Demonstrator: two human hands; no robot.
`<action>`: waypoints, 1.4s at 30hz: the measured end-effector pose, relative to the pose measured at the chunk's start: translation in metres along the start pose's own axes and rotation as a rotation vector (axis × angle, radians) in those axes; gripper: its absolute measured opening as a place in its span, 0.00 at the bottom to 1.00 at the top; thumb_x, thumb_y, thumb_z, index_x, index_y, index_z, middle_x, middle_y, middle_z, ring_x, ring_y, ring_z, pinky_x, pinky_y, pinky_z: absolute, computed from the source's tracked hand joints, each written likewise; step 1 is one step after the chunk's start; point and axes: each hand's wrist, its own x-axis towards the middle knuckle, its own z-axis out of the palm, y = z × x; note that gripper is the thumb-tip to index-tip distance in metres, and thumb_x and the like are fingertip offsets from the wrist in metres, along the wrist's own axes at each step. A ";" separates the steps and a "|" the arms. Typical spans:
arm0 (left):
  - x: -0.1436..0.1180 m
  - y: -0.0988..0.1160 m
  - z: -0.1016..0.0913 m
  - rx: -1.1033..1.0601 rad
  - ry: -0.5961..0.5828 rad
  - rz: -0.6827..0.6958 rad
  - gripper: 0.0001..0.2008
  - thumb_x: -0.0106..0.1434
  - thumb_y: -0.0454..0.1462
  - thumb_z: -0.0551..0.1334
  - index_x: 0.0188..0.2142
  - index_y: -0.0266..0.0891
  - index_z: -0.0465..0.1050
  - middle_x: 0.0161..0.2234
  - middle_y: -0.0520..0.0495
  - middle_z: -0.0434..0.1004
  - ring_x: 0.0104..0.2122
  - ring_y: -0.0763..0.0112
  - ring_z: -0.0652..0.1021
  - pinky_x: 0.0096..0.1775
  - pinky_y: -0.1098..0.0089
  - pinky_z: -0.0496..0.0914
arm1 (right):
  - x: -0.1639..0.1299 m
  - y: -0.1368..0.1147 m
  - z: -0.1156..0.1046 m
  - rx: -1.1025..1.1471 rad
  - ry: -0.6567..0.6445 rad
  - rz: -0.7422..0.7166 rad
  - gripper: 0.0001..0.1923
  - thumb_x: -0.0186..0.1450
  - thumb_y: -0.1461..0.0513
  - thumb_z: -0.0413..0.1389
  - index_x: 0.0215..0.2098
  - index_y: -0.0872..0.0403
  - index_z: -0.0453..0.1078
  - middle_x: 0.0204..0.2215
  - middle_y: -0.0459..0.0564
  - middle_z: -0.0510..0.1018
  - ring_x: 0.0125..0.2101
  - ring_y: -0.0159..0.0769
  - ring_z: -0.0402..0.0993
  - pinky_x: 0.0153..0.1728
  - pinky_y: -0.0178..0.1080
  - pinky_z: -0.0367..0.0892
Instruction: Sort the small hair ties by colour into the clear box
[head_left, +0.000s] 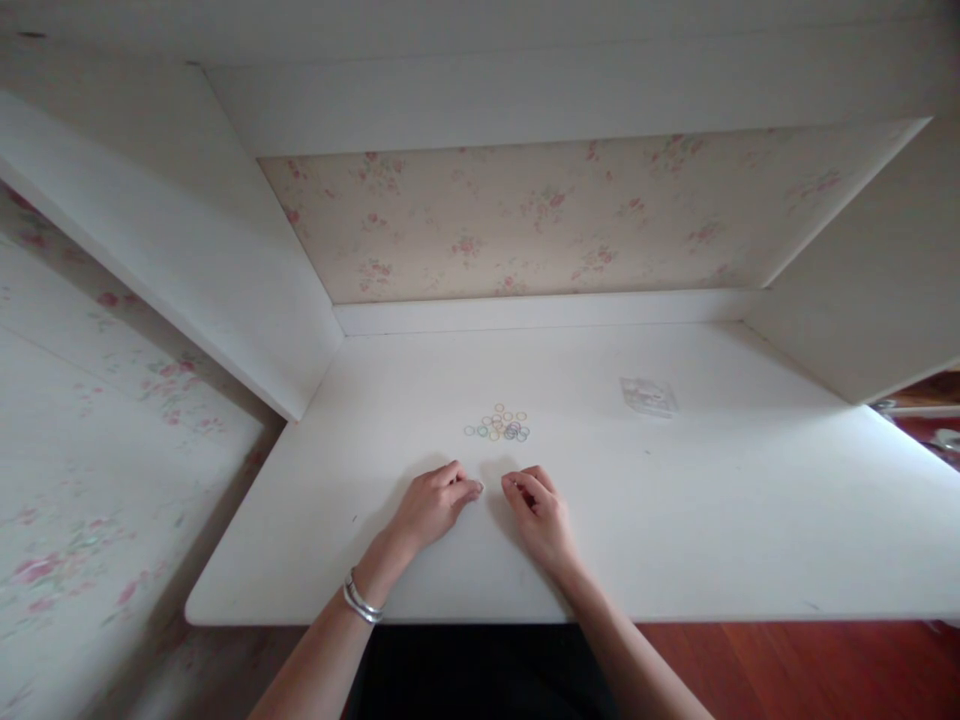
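Observation:
Thin small rings [496, 424] in yellow, green and dark tones lie in a loose, partly overlapping group on the white desk [420, 375]. Just in front of them, my left hand [439, 500] is closed in a pinch, thumb against forefinger. A fine curved edge at its fingertips looks like one small ring. My right hand [538, 510] faces it a short way off, its thumb and forefinger also pinched together and the other fingers curled. Whatever lies between the right fingertips is too small to make out. The two hands do not touch.
A clear plastic bag [649, 397] lies on the desk to the right of the rings. White side panels [225, 230] and an upper board [525, 90] frame the desk. Behind is flowered wallpaper [540, 220]. The desk's front edge runs close to my body.

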 end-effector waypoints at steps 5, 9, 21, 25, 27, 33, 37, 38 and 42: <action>0.001 0.000 -0.001 0.032 -0.033 0.002 0.12 0.67 0.40 0.51 0.40 0.45 0.74 0.33 0.49 0.70 0.29 0.75 0.71 0.32 0.74 0.66 | 0.000 0.003 0.003 -0.007 0.005 -0.001 0.15 0.65 0.53 0.48 0.33 0.52 0.72 0.30 0.48 0.70 0.25 0.29 0.65 0.26 0.32 0.62; 0.002 0.001 -0.001 0.032 -0.037 -0.006 0.13 0.67 0.38 0.49 0.40 0.44 0.72 0.34 0.48 0.69 0.29 0.74 0.72 0.32 0.74 0.66 | 0.002 0.004 0.004 -0.015 -0.015 0.021 0.15 0.65 0.53 0.49 0.33 0.52 0.72 0.30 0.47 0.71 0.25 0.28 0.65 0.26 0.32 0.62; 0.003 -0.005 0.007 -0.014 -0.003 -0.031 0.13 0.67 0.39 0.48 0.40 0.43 0.72 0.37 0.47 0.69 0.32 0.72 0.73 0.36 0.71 0.69 | 0.081 0.010 -0.001 -0.471 -0.212 -0.058 0.12 0.65 0.60 0.48 0.36 0.50 0.74 0.34 0.48 0.73 0.32 0.30 0.69 0.33 0.32 0.60; 0.000 -0.009 0.006 -0.109 0.025 -0.066 0.12 0.66 0.40 0.50 0.42 0.44 0.71 0.39 0.48 0.69 0.33 0.72 0.74 0.38 0.71 0.69 | 0.099 0.006 0.007 -0.629 -0.264 -0.059 0.13 0.66 0.59 0.48 0.40 0.48 0.74 0.38 0.48 0.73 0.33 0.30 0.70 0.33 0.31 0.58; -0.002 -0.011 0.005 -0.185 0.044 -0.100 0.12 0.66 0.40 0.51 0.42 0.44 0.71 0.40 0.48 0.68 0.34 0.72 0.74 0.38 0.72 0.69 | 0.104 0.005 0.009 -0.688 -0.279 -0.047 0.13 0.66 0.58 0.48 0.40 0.48 0.74 0.38 0.48 0.73 0.33 0.30 0.70 0.32 0.31 0.58; -0.001 -0.023 0.006 -0.426 0.159 -0.194 0.11 0.65 0.37 0.52 0.43 0.40 0.70 0.40 0.47 0.67 0.32 0.74 0.73 0.38 0.71 0.69 | 0.112 0.007 0.010 -0.812 -0.337 -0.064 0.14 0.67 0.59 0.46 0.36 0.49 0.74 0.37 0.48 0.72 0.31 0.30 0.69 0.29 0.32 0.55; 0.002 -0.029 0.010 -0.514 0.251 -0.225 0.11 0.65 0.35 0.51 0.42 0.39 0.70 0.38 0.46 0.68 0.35 0.73 0.72 0.40 0.70 0.69 | 0.108 0.010 0.014 -0.840 -0.328 -0.083 0.15 0.68 0.59 0.44 0.36 0.50 0.73 0.39 0.50 0.71 0.29 0.30 0.69 0.27 0.33 0.54; 0.002 -0.030 0.011 -0.521 0.261 -0.228 0.11 0.65 0.34 0.51 0.41 0.39 0.70 0.38 0.46 0.69 0.35 0.72 0.72 0.40 0.69 0.69 | 0.107 0.010 0.015 -0.847 -0.323 -0.087 0.16 0.68 0.59 0.44 0.37 0.50 0.73 0.39 0.50 0.71 0.28 0.30 0.69 0.27 0.34 0.53; 0.003 -0.032 0.012 -0.524 0.277 -0.235 0.10 0.65 0.35 0.51 0.41 0.39 0.70 0.37 0.46 0.69 0.35 0.72 0.72 0.40 0.69 0.69 | 0.107 0.012 0.015 -0.825 -0.301 -0.069 0.15 0.68 0.59 0.44 0.37 0.50 0.73 0.39 0.50 0.71 0.28 0.30 0.68 0.27 0.33 0.54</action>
